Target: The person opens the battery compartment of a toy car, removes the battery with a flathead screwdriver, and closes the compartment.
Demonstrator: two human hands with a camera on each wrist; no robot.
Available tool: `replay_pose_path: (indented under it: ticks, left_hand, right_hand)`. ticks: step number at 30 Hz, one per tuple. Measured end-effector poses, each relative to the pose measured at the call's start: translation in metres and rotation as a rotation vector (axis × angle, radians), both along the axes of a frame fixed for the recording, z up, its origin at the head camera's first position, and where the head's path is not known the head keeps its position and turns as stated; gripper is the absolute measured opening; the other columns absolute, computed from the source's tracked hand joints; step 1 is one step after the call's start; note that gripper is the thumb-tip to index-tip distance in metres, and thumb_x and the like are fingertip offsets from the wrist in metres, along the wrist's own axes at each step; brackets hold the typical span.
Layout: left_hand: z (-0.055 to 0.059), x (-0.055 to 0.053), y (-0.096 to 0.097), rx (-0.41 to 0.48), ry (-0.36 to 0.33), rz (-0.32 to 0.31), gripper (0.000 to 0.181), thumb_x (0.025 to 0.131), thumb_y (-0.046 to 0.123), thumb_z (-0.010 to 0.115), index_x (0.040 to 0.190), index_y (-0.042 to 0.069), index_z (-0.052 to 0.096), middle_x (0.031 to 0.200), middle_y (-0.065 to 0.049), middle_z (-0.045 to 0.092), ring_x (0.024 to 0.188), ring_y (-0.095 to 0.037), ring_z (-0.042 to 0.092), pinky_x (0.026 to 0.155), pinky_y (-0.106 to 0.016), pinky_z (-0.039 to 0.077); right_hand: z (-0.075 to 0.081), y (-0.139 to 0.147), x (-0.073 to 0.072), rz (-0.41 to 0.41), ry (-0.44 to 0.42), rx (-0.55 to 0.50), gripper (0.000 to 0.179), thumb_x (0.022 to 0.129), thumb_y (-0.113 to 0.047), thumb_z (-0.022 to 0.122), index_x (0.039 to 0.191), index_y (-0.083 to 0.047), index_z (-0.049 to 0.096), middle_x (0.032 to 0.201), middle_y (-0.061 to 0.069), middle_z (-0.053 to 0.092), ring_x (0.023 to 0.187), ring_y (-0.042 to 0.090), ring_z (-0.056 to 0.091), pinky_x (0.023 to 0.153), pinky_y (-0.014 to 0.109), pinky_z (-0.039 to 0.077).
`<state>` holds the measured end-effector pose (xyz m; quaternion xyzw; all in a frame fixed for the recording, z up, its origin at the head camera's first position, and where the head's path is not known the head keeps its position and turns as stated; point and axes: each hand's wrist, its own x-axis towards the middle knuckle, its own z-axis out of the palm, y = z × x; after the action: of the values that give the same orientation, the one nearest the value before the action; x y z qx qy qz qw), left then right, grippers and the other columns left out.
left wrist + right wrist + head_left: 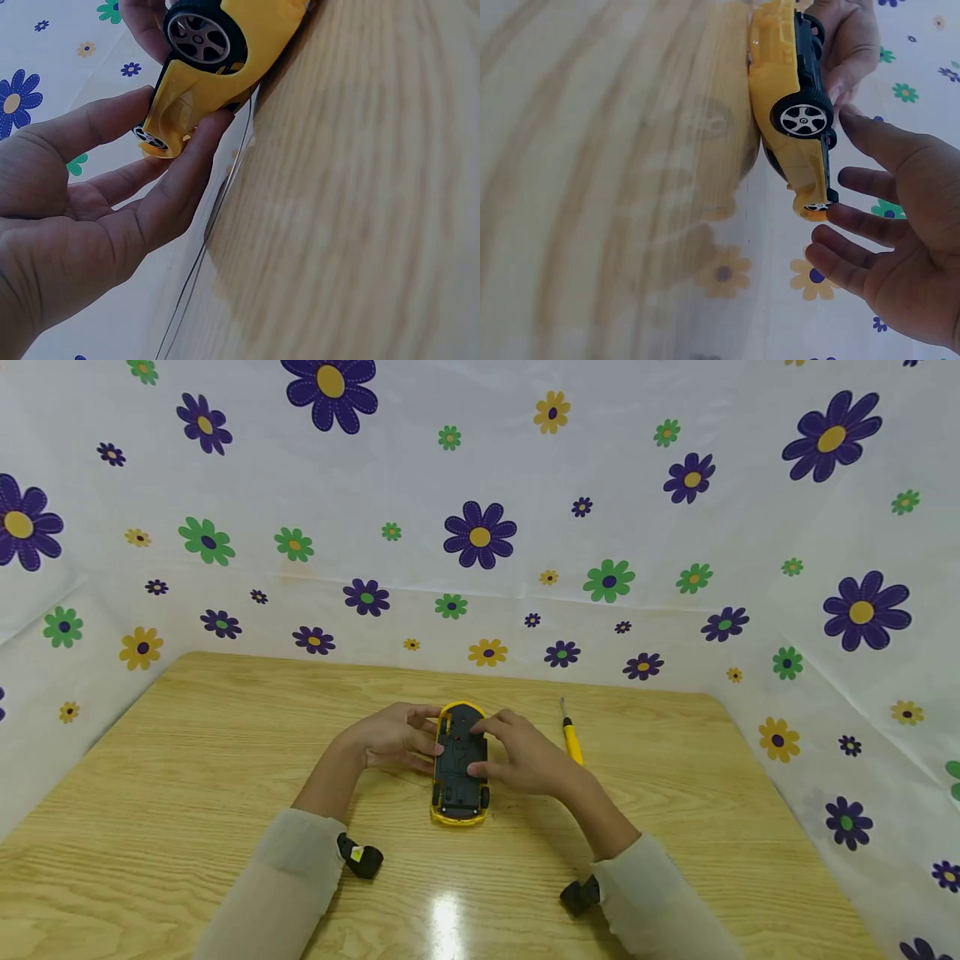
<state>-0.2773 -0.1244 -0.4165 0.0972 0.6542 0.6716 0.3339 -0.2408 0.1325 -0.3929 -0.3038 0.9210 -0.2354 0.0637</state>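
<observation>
A yellow toy car [460,789] lies upside down on the table, its black underside facing up and its wheels showing. On its left side my left hand [392,737] grips it, thumb at the underside's edge and fingers along the yellow body [195,90]. My right hand [527,758] is at the car's right side, with thumb and fingertips on or just over the underside. In the right wrist view its fingers [862,225] are spread and gently bent beside the chassis, not wrapped round the car.
A screwdriver [572,739] with a yellow and black handle lies right of the right hand, its metal tip pointing away. The wooden table [225,760] ends at a flower-printed white cloth [420,468] at the back and sides.
</observation>
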Motion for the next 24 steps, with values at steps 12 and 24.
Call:
replay_pose_path:
  ticks: [12,24]
  left_hand:
    - [0.0008,0.0004,0.0025,0.002,-0.011,0.006,0.089,0.09,-0.01,0.067,0.163,0.006,0.02,0.151,-0.027,0.04,0.124,-0.039,0.06,0.097,-0.054,0.057]
    - [-0.0027,-0.0017,0.0003,0.003,-0.001,0.006,0.09,0.089,-0.01,0.068,0.163,0.006,0.019,0.153,-0.027,0.039,0.126,-0.04,0.059,0.097,-0.053,0.057]
  right_hand:
    - [-0.0033,0.0002,0.0001,-0.022,-0.049,-0.003,0.063,0.089,-0.034,0.083,0.143,-0.012,0.06,0.135,0.011,0.056,0.123,0.028,0.055,0.105,0.045,0.051]
    - [-0.0034,-0.0016,0.0011,-0.048,-0.089,-0.027,0.06,0.089,-0.032,0.083,0.141,-0.012,0.061,0.135,0.011,0.058,0.12,0.031,0.059,0.1,0.045,0.055]
